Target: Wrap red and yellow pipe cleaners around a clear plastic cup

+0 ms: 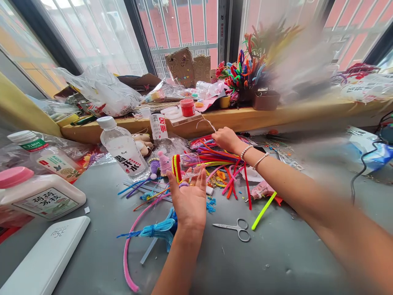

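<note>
My left hand [190,200] is palm up, thumb and fingers around a small clear plastic cylinder [189,160]. Red and yellow fuzzy pipe-cleaner bands [177,168] circle the cylinder's left end. Beyond it, my right hand [227,141] pinches a thin whitish strand [208,121] above a heap of coloured pipe cleaners [215,155]. Small scissors [235,228] lie on the grey table, right of my left wrist. Left of that wrist are a blue pipe-cleaner bundle [161,228] and a curved pink pipe cleaner [126,254].
A water bottle [123,147], a pink-capped bottle [46,194] and a white power bank [49,258] line the left side. Crocheted figures [164,163] stand behind my left hand. On the wooden sill [227,119] sit a red jar [187,107] and potted pipe-cleaner plants [245,76].
</note>
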`<control>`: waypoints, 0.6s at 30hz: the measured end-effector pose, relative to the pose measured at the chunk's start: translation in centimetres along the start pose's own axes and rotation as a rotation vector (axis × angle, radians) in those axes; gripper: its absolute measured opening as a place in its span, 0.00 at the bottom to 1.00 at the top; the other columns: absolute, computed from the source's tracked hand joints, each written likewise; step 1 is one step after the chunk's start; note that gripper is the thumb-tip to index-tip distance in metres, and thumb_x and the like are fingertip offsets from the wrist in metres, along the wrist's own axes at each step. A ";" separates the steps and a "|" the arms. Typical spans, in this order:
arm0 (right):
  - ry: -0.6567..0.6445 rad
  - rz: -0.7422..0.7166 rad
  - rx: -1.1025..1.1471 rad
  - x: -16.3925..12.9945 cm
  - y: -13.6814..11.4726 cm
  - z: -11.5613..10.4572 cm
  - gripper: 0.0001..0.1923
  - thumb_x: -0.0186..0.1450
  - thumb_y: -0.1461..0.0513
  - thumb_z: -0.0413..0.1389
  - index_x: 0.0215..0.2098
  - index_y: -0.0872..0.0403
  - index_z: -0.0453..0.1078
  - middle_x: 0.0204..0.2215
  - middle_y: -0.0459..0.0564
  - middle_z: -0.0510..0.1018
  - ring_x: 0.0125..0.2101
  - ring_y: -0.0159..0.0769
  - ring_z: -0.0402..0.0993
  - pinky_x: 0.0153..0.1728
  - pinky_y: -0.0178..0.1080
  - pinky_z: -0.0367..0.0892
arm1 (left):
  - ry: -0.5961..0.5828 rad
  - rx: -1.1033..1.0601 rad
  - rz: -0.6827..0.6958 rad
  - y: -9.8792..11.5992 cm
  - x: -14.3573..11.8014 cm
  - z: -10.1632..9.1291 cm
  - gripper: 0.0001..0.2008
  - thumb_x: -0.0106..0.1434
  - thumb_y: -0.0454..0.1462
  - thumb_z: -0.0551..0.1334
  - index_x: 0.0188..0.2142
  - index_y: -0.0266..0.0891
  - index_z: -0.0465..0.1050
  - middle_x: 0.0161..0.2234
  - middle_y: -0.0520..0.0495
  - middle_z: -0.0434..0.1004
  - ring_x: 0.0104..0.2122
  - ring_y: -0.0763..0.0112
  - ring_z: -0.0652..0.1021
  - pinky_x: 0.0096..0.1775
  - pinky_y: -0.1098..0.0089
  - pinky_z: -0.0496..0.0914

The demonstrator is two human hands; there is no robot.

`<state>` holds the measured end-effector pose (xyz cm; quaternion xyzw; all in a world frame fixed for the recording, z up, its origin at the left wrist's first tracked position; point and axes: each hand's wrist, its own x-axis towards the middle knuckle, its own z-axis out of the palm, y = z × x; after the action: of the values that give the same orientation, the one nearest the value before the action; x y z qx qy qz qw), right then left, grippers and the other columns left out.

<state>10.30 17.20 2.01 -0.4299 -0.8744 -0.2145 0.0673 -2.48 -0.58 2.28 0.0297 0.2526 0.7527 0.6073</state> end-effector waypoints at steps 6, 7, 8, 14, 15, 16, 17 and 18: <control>0.119 0.033 -0.045 0.7 0.6 -1.8 0.17 0.64 0.69 0.37 0.41 0.62 0.66 0.36 0.61 0.73 0.37 0.42 0.66 0.33 0.40 0.52 | -0.017 0.001 -0.009 0.0 0.1 0.0 0.22 0.58 0.47 0.55 0.47 0.35 0.60 0.43 0.37 0.65 0.47 0.60 0.72 0.36 0.71 0.74; 0.139 0.044 -0.053 0.8 0.8 -2.1 0.18 0.64 0.69 0.36 0.41 0.62 0.65 0.36 0.62 0.73 0.37 0.42 0.66 0.33 0.40 0.52 | -0.010 -0.002 -0.009 0.0 0.1 0.0 0.22 0.58 0.47 0.55 0.46 0.35 0.60 0.43 0.38 0.65 0.47 0.60 0.72 0.36 0.70 0.74; 0.156 0.049 -0.062 1.0 1.0 -2.5 0.18 0.64 0.69 0.35 0.41 0.63 0.65 0.36 0.63 0.73 0.38 0.43 0.65 0.34 0.41 0.52 | -0.002 -0.005 -0.011 0.0 0.1 -0.1 0.22 0.58 0.47 0.55 0.46 0.35 0.60 0.43 0.38 0.66 0.46 0.60 0.72 0.36 0.70 0.74; 0.189 -0.100 -0.109 1.7 2.1 -5.4 0.21 0.65 0.69 0.34 0.39 0.62 0.68 0.38 0.61 0.73 0.41 0.43 0.63 0.40 0.44 0.52 | -0.030 0.005 -0.011 0.0 0.1 -0.1 0.21 0.58 0.47 0.55 0.45 0.34 0.61 0.44 0.36 0.65 0.47 0.60 0.71 0.38 0.71 0.74; 0.192 -0.131 -0.106 1.9 2.3 -5.8 0.21 0.64 0.69 0.34 0.39 0.63 0.69 0.38 0.61 0.73 0.41 0.43 0.63 0.41 0.45 0.52 | -0.033 0.006 -0.003 0.0 0.1 -0.1 0.21 0.58 0.47 0.55 0.45 0.34 0.61 0.45 0.36 0.65 0.48 0.60 0.71 0.38 0.71 0.74; 0.196 -0.141 -0.082 2.1 2.4 -6.2 0.21 0.64 0.69 0.34 0.39 0.63 0.69 0.38 0.62 0.73 0.42 0.43 0.63 0.42 0.46 0.52 | -0.034 0.005 -0.003 0.1 0.1 -0.1 0.21 0.58 0.47 0.55 0.45 0.34 0.61 0.45 0.36 0.65 0.48 0.60 0.71 0.38 0.71 0.74; 0.198 -0.130 -0.042 2.4 2.6 -6.4 0.20 0.64 0.69 0.36 0.38 0.63 0.70 0.38 0.62 0.73 0.42 0.43 0.63 0.43 0.47 0.52 | -0.034 0.003 -0.009 0.1 0.1 -0.1 0.21 0.58 0.47 0.55 0.45 0.34 0.61 0.45 0.36 0.65 0.48 0.60 0.71 0.37 0.71 0.74; 0.194 -0.099 0.005 2.7 2.8 -6.6 0.19 0.64 0.68 0.37 0.37 0.62 0.70 0.37 0.62 0.73 0.42 0.44 0.64 0.43 0.47 0.53 | -0.029 0.001 -0.017 0.1 0.1 -0.1 0.22 0.58 0.47 0.55 0.45 0.33 0.61 0.44 0.36 0.65 0.47 0.60 0.71 0.37 0.71 0.74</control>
<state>10.35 17.84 9.63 -0.3630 -0.8846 -0.2559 0.1422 -2.62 -0.50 2.21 0.0387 0.2445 0.7468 0.6173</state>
